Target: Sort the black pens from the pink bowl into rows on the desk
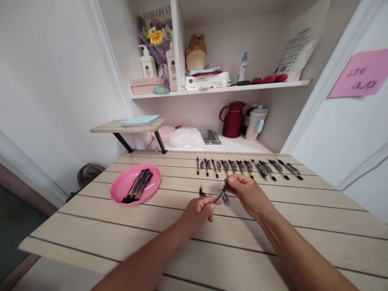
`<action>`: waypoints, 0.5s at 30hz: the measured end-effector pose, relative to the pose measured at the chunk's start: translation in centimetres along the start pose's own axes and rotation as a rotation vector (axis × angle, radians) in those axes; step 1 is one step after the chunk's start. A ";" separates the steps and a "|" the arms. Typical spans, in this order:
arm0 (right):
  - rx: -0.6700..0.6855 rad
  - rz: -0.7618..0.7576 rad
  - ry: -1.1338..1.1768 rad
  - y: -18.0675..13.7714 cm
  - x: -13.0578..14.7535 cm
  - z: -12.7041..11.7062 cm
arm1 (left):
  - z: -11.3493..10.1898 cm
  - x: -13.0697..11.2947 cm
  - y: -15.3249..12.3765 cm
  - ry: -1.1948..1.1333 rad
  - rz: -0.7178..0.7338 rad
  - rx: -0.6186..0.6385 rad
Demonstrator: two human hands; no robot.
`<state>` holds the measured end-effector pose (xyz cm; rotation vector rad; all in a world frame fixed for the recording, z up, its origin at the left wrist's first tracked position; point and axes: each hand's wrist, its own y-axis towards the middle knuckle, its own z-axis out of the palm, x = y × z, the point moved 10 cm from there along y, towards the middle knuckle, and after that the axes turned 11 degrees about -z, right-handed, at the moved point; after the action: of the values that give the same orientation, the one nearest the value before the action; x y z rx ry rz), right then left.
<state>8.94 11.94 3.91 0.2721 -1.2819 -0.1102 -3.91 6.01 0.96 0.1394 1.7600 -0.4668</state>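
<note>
A pen [220, 194] slants between my two hands above the table. My left hand [198, 214] is closed on its clear lower end. With thumb and fingertips, my right hand [247, 194] pinches its dark upper end. Just behind the pen a loose pen cap [226, 200] lies on the wood. Another black pen piece [201, 191] shows beyond my left hand, partly hidden by it. Farther back, several uncapped pens [213, 167] lie in a row, with loose caps [218, 166] beside them.
To the left, a pink plate [117, 184] holds several black pens [138, 185] and a thin white stick. A small raised shelf [106, 127] carries blue paper [141, 120]. A red jug [233, 120] and a pale cup [254, 124] stand behind the table, under a stocked shelf [251, 87].
</note>
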 end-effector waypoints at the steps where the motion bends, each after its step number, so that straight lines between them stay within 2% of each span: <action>1: -0.012 -0.005 -0.017 0.0 0.0 -0.1 | 0.0 0.1 0.0 -0.001 -0.003 -0.002; 6: 0.080 0.046 0.140 -0.2 0.0 1.2 | -0.1 0.0 0.1 -0.030 -0.024 0.003; 11: -0.045 0.041 0.161 -0.1 -0.5 -0.1 | -0.1 0.1 0.0 -0.046 -0.044 0.004; 15: 0.069 0.094 0.217 -0.4 -0.6 1.4 | -0.1 0.3 0.1 -0.051 -0.051 0.006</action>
<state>7.42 11.50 3.57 0.2754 -1.0818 0.0431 -4.02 6.11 0.67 0.0859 1.7157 -0.5087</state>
